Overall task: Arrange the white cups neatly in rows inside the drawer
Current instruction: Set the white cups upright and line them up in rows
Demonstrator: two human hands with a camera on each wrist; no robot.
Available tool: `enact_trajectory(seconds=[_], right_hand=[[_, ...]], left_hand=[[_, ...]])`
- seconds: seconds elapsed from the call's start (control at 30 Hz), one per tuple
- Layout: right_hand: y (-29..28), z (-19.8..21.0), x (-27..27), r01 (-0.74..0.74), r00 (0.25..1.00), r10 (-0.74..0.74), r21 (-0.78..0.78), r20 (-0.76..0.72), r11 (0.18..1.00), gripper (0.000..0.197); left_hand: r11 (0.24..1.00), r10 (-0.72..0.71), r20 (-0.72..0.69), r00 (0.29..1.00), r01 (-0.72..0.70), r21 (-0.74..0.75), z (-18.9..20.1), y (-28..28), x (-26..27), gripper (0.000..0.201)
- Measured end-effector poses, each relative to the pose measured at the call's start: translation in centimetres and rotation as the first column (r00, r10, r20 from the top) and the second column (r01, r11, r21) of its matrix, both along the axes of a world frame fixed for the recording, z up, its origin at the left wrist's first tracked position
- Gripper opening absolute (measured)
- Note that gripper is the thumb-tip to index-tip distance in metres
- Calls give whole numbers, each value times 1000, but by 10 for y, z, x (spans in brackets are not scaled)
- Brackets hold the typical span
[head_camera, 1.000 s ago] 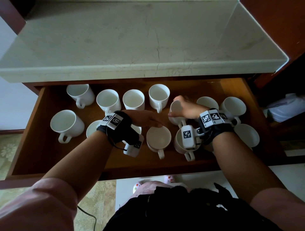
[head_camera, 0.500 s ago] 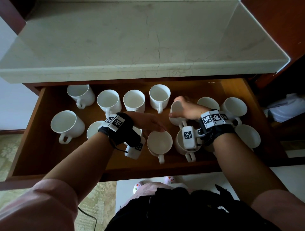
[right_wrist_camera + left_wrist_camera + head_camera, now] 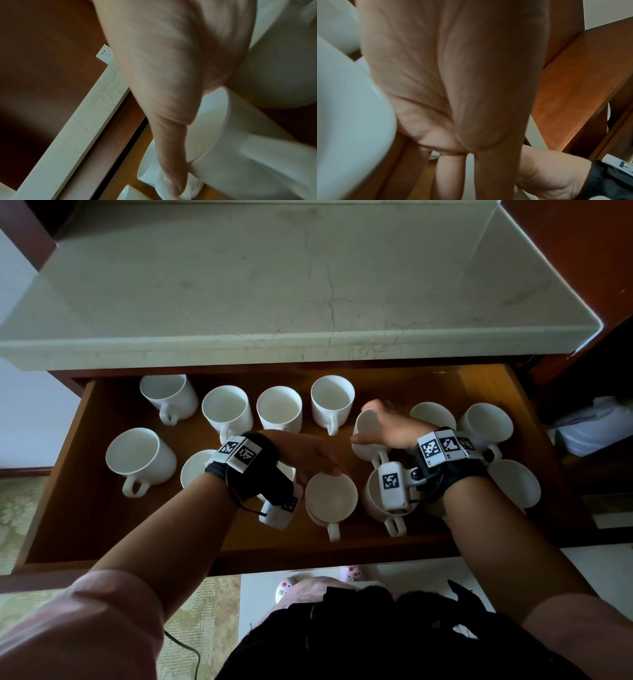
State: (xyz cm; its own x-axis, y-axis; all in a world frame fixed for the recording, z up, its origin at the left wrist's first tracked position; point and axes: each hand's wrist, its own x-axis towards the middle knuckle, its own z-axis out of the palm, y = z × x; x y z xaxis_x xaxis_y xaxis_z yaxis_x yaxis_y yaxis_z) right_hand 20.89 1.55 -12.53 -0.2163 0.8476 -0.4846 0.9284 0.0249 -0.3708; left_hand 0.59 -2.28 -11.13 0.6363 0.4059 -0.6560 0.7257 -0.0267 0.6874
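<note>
Open wooden drawer (image 3: 61,501), white cups part-sorted: right hand (image 3: 390,429) clasps tilted cup (image 3: 364,422), apparently bound for back row; left hand (image 3: 308,455), fingers straight, steadies front cup (image 3: 330,498)

The left hand (image 3: 308,453) has slid rightward onto the front cup (image 3: 330,498), which shifted slightly.

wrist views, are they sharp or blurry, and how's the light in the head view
Left wrist view: the left hand fills the frame, soft, with a blurred cup beside it. Right wrist view: the right hand and the cup it holds are smeared. Head view: dim drawer, brighter countertop, wide-angle bowing.
</note>
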Motion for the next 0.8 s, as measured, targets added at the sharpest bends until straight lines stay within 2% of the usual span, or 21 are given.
enact_trajectory(seconds=[0.7,0.8], right_hand=[[0,0,-1,11,1000,-11,-15,7,1000,81],[2,-2,-4,15,999,-15,-16,33,1000,80]], left_hand=[[1000,-11,27,1000,11,8,-4,1,-2,26],[994,97,79,992,-101,44,2,6,-9,18]])
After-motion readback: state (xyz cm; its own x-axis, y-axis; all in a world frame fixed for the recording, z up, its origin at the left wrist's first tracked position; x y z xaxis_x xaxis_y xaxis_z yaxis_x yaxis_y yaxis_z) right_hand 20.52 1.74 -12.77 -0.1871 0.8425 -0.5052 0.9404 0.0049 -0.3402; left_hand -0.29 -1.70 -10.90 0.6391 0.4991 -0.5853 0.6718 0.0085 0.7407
